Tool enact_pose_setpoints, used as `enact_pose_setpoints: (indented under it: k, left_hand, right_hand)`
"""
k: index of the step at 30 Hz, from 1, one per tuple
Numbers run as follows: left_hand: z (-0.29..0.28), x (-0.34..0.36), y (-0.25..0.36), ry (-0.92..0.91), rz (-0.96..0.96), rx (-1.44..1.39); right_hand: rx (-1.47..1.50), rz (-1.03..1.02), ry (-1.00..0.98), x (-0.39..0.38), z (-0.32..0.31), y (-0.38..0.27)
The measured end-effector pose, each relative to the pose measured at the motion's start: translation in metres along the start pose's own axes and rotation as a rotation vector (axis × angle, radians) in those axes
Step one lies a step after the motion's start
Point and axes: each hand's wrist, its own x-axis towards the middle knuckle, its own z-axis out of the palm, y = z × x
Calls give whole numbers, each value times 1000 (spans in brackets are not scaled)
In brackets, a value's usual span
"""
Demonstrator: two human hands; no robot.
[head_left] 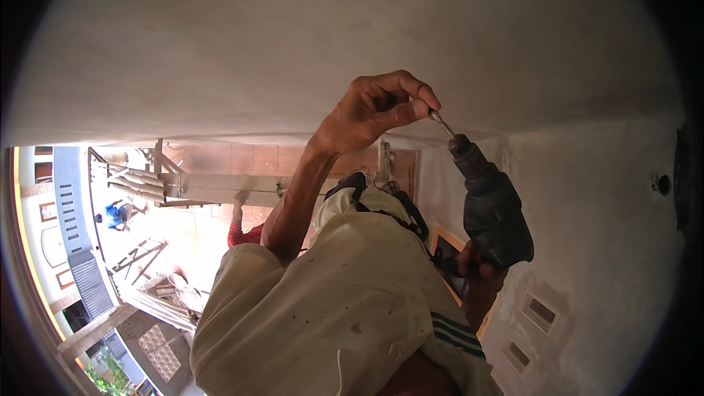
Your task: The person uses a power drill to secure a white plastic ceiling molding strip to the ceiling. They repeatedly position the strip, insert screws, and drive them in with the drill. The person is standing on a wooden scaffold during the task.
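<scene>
Right of the frame's centre, a dark power drill (496,209) was held with its chuck (460,145) tipped toward the upper left. Its body was judged heavy and rigid, best gripped at the handle, where the right hand (482,271) was wrapped, partly hidden. The slim metal bit (446,127), probably stiff but slick, was pinched near its tip between thumb and finger by the left hand (389,106), raised above centre with the wrist bent rightward.

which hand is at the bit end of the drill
The left hand: it pinches the tip of the bit, whereas the right hand holds the drill lower down.
</scene>
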Motion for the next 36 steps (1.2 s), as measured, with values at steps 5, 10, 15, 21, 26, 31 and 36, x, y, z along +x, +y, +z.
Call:
enact_pose_setpoints:
  k: [5, 10, 15, 21, 26, 31, 36]
  left_hand:
    - [-9, 0, 15, -88, -124, 299]
    - [-20, 11, 30, -57, -67, 99]
    - [13, 33, 1, -40, 15, -235]
    - [36, 45, -21, 194, -160, -1042]
    - [-28, -48, -166, 471, -458, -1048]
    - [-51, -140, -187, 785, -696, -838]
    - [-50, -158, -180, 512, -585, -328]
  right_hand:
    - [-187, 100, 122, -4, 59, -38]
    - [-176, -39, 210, -7, 95, -23]
    - [-114, -195, 294, -12, 119, -23]
    - [-277, -92, 418, -5, 81, -23]
    - [-121, -163, 349, -17, 76, -23]
    - [-214, 72, 348, -33, 65, 9]
    - [-62, 173, 290, -11, 85, 14]
